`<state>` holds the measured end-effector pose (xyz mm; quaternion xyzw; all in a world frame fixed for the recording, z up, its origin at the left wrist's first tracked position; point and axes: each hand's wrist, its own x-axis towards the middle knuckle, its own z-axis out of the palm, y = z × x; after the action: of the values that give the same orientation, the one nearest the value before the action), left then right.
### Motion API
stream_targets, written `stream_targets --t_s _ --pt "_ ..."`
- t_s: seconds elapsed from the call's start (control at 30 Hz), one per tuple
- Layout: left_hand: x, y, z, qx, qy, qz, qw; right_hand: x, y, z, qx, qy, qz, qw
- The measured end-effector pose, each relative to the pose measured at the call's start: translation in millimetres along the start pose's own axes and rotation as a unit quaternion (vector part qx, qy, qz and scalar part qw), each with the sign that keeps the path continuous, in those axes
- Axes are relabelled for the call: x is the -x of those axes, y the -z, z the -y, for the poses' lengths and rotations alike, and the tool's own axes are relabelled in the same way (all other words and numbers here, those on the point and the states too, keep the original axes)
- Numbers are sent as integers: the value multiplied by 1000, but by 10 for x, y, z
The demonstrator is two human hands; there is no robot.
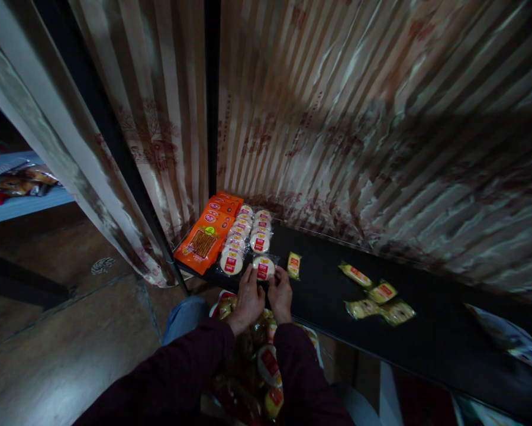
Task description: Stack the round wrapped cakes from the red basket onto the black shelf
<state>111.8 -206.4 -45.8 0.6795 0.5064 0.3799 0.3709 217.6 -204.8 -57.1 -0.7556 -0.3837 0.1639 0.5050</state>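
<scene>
The fingers (248,277) of the left hand (250,297) are seen, in the head view, bent and closed in on the lower left edge of a round white packet (263,268); its right edge is met by the fingers of the right hand (280,297), and the packet is gripped between the two. Whether it is lifted or resting cannot be told. It is held over the front strip of the black counter (323,305), just in front of the right-hand row of round packets (260,239). To the left, little room is left: the left-hand row (231,261) is packed close, with orange packs (203,236) laid beside it at the counter's end. The back is bounded by a hanging curtain (319,118). The front edge is crossed by both hands, and below it a container (214,306) filled with packets is placed. To the right, a small yellow packet (294,266) is found near the fingers; then a stretch of bare counter is offered before four yellow packets (382,291) are reached.
</scene>
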Motion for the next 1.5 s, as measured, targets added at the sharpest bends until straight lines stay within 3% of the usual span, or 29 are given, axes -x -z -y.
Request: stream_targets --t_s 0.43,0.87,1.2,1.5 --pt "-221 -78 9 35 3 0 999 -273 -180 35 4 5 -29 1000" --pt "-337 -129 134 44 -15 -6 999 -448 -304 103 10 28 11 999" --pt "-349 -130 145 32 -31 2 999 -447 -323 104 50 68 -5 996" --pt "-401 -124 164 27 -28 5 999 -443 -345 108 118 53 -7 992"
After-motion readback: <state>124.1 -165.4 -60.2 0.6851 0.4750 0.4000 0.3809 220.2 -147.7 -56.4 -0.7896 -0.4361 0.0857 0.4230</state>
